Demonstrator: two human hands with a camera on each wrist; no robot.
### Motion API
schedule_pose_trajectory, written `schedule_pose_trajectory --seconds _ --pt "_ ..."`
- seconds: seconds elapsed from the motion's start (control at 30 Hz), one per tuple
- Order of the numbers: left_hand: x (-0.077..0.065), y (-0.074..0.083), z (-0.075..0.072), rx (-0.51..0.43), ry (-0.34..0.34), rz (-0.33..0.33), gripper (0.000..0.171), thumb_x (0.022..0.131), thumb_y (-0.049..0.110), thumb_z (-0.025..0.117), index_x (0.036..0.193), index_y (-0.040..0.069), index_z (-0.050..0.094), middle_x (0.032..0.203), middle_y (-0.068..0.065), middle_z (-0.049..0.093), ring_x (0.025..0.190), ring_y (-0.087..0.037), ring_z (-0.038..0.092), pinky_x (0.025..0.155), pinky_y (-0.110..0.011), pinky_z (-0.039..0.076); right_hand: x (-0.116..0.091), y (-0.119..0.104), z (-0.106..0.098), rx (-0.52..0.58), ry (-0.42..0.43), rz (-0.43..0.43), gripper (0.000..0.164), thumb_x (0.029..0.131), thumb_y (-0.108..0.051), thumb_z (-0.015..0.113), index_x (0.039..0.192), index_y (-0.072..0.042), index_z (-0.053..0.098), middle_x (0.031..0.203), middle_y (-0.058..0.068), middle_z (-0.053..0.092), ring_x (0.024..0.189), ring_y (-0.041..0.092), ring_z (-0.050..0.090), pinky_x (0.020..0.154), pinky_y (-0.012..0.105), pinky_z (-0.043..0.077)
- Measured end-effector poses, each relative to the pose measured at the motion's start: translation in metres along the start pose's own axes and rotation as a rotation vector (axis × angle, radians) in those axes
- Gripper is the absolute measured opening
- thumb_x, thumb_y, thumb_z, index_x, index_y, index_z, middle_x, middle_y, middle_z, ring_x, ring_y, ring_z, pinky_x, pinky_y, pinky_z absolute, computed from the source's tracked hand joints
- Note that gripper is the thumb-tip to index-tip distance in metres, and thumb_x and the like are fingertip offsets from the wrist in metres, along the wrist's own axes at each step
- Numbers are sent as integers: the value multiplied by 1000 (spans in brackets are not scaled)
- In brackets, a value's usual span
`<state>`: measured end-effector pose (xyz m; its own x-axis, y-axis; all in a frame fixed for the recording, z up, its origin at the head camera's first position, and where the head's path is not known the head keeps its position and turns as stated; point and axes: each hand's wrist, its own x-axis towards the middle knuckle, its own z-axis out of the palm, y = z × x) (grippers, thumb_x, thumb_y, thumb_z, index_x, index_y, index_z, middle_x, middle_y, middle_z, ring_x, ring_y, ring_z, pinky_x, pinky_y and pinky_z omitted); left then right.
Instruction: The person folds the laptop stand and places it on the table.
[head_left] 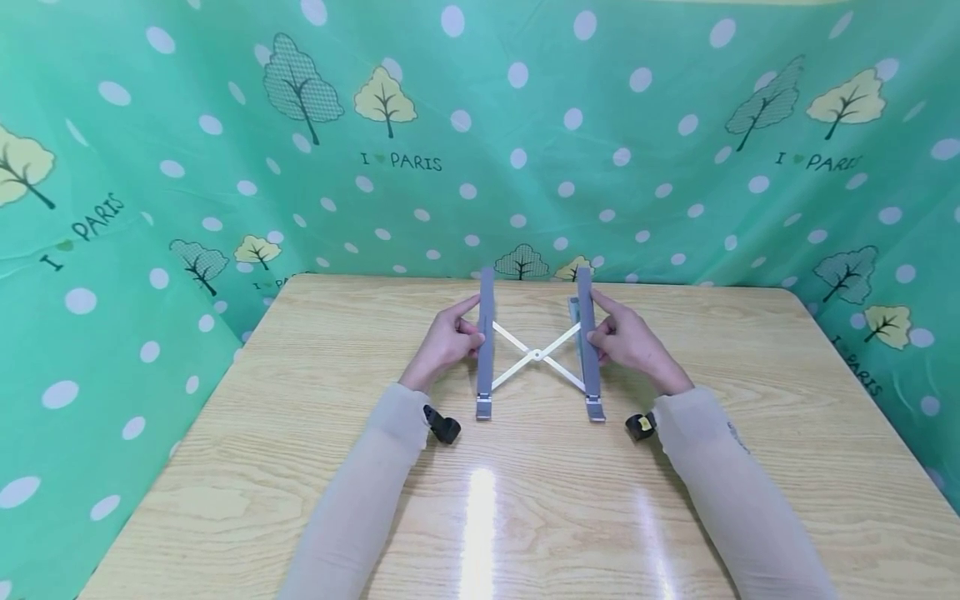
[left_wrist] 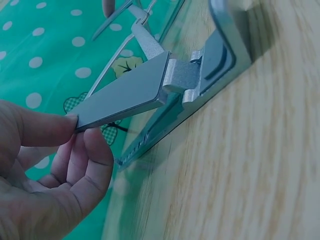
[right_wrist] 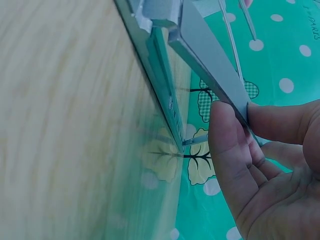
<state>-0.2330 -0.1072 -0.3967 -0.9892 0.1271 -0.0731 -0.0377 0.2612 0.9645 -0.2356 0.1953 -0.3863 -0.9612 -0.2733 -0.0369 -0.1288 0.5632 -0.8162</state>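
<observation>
A grey folding laptop stand (head_left: 486, 354) stands near the far side of the table, its two long rails spread apart. Pale crossed bars (head_left: 537, 355) join the rails at a central pivot. My left hand (head_left: 447, 342) pinches the left rail between thumb and fingers; the left wrist view shows the grip at the end of the raised arm (left_wrist: 125, 90), above its hinged base (left_wrist: 210, 75). On the other side, my right hand (head_left: 632, 340) pinches the right rail (head_left: 588, 350). In the right wrist view, thumb and fingers hold the raised arm (right_wrist: 212, 55), tilted up from the lower bar.
The light wooden table (head_left: 555, 500) extends around the stand. A green curtain (head_left: 517, 125) with white dots and printed trees hangs behind and along the sides. Small black wrist cameras (head_left: 444, 427) sit at both cuffs, just above the tabletop.
</observation>
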Motion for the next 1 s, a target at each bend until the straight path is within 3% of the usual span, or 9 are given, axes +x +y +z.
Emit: schedule_pose_trajectory --seconds 0.4,1.0 --pt "-1 -1 -1 -12 -13 0 75 82 -11 64 145 23 41 84 -12 58 71 -26 60 72 -44 58 -1 -1 1 -2 11 -6 77 92 2 55 154 -12 12 80 18 58 70 41 61 60 44 58" --pt "-1 -1 0 1 -10 8 75 83 -10 64 146 23 40 83 -13 58 69 -24 58 71 -44 57 -1 -3 3 5 -2 17 78 92 0 54 154 -18 10 81 18 57 71 40 60 61 44 58"
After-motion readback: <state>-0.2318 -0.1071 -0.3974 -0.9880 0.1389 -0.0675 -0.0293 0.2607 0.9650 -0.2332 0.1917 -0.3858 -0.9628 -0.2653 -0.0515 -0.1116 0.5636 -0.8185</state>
